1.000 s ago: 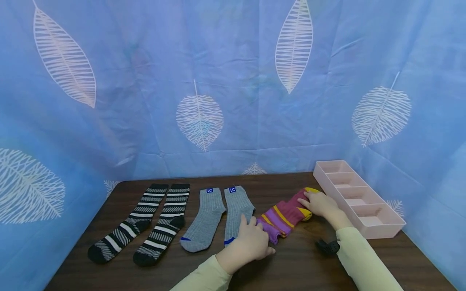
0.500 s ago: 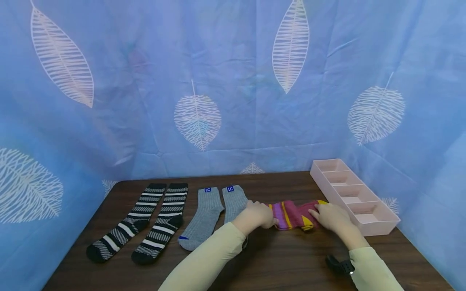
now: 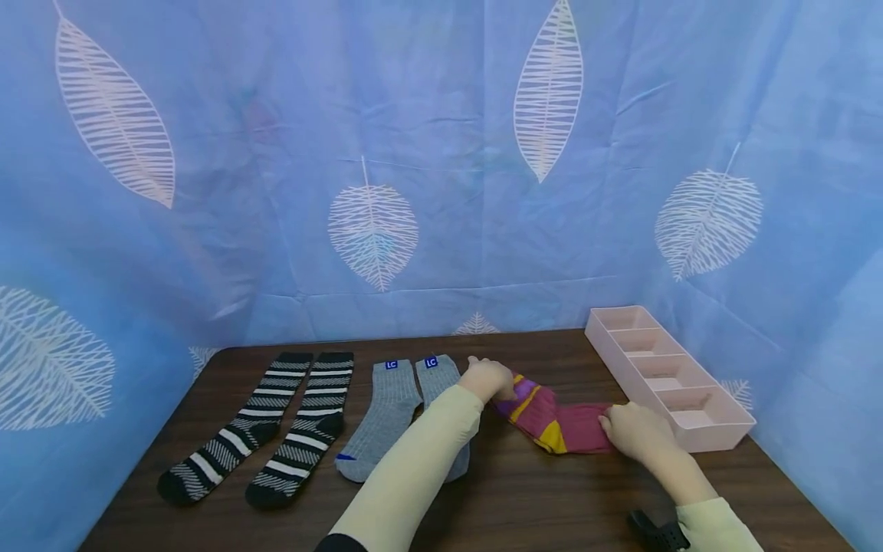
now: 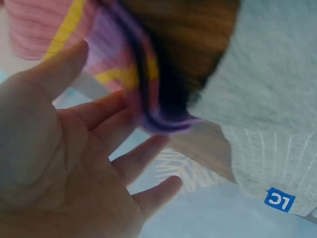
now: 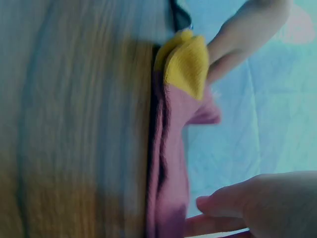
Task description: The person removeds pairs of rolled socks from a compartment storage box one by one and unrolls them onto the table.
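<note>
L hand [image 3: 488, 379] is at the far end of the maroon sock pair [image 3: 559, 420], fingers on the purple/yellow striped cuff. In the left wrist view the fingers [image 4: 124, 163] are mostly straight and spread, cuff edge lying across them, so it looks like open-hand contact, not a pinch. R hand [image 3: 638, 433] is at the near end of the same socks, fingers on the plain maroon part; wrist view shows fingertips [image 5: 218, 206] touching the fabric, but can't tell if they pinch it. The socks lie on the tabletop [image 3: 552, 498] running diagonally from L hand to R hand, yellow heel patch at the front edge, just beside the pink organizer tray [image 3: 717, 437], which sits at the right edge w/ four compartments. L forearm crosses over the grey sock pair [image 3: 389, 418], w/ blue LC tags at the cuffs, lying just left of the maroon pair. Black/white striped sock pair [image 3: 276, 425] sits further left, apart from the hands. Blue leaf-print cloth [image 3: 372, 230] hangs behind and at both sides. Black wrist strap [image 3: 655, 530] at the R cuff.
</note>
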### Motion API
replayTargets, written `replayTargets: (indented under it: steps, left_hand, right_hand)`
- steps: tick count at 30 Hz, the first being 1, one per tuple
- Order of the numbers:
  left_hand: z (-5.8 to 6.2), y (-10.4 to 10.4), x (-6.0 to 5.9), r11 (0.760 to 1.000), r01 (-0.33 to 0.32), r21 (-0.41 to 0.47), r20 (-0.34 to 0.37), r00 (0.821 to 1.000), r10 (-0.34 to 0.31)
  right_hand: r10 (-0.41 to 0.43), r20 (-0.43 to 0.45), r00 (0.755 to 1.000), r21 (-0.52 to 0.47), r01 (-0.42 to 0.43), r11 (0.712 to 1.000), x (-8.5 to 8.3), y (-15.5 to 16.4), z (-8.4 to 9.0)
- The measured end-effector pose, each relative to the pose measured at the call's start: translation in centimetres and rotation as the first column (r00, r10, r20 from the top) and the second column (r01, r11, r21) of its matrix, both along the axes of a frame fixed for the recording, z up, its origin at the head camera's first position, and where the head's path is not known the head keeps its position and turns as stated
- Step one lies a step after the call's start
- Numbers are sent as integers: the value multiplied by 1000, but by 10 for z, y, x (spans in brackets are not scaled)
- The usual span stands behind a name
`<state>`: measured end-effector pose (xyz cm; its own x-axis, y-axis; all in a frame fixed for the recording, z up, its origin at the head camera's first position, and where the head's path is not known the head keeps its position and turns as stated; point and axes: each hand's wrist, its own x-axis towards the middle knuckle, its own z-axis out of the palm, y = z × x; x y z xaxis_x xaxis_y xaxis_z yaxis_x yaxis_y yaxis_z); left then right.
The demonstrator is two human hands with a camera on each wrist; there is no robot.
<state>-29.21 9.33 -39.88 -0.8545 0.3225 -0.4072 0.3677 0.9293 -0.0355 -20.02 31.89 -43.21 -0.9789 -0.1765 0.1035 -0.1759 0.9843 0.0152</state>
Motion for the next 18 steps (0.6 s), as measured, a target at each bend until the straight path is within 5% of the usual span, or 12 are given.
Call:
replayTargets:
  steps: [11, 18]
  left_hand:
    - [-1, -5, -30, 996, 85, -41, -79, 993, -88]
    - [-5, -7, -39, 989, 144, -34, -101, 984, -146]
  right_hand:
    - [41, 106, 993, 10, -42, 999, 25, -29, 19]
    - [112, 113, 987, -41, -108, 993, 47, -55, 18]
